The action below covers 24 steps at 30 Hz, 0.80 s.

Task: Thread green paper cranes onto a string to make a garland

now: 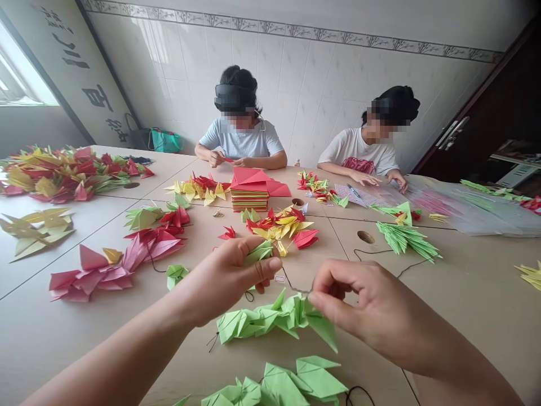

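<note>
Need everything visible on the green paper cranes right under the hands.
The light green origami cranes lie bunched in a row on the pale tabletop, directly below the person's hands. They are matte folded paper with crease lines showing, and their pointed wings and tails jut out at varied angles, one long point aiming toward the lower right. A thin dark thread trails from the left end. Neither the left hand nor the right hand touches them.

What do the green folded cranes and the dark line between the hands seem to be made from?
The green origami cranes look like thin matte paper: crisp fold creases, flat faces, no shine. The dark thread looks like fine cord, since it curves loosely; its fibre is too small to tell.
</note>
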Each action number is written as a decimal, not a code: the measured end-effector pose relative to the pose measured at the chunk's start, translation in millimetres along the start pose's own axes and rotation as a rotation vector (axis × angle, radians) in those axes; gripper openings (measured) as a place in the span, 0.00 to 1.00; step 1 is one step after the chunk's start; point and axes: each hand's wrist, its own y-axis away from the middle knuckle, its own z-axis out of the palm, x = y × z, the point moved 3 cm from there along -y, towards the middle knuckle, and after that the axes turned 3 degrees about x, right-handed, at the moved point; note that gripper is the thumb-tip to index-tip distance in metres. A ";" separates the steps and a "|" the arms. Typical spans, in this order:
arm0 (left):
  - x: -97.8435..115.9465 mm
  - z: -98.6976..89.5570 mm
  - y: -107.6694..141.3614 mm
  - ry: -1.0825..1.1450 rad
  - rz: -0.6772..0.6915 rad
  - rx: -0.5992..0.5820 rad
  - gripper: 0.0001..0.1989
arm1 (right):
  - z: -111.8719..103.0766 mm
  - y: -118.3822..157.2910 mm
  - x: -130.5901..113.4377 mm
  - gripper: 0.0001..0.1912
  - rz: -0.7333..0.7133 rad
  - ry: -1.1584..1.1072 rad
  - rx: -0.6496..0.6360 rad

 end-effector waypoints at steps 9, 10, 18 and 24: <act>16.4 3.9 7.5 -0.370 0.138 0.205 0.13 | 0.9 -2.3 -2.8 0.10 -0.062 0.168 0.212; 18.4 5.3 9.6 -0.435 0.181 0.262 0.11 | 0.8 -2.5 -4.7 0.11 -0.075 0.178 0.233; 15.3 12.5 10.8 -0.259 0.206 0.306 0.09 | -0.1 0.5 -11.3 0.10 -0.277 0.186 0.539; -6.6 18.9 2.9 0.394 -0.011 0.148 0.13 | 4.9 -1.2 -13.0 0.11 -0.238 -0.012 0.418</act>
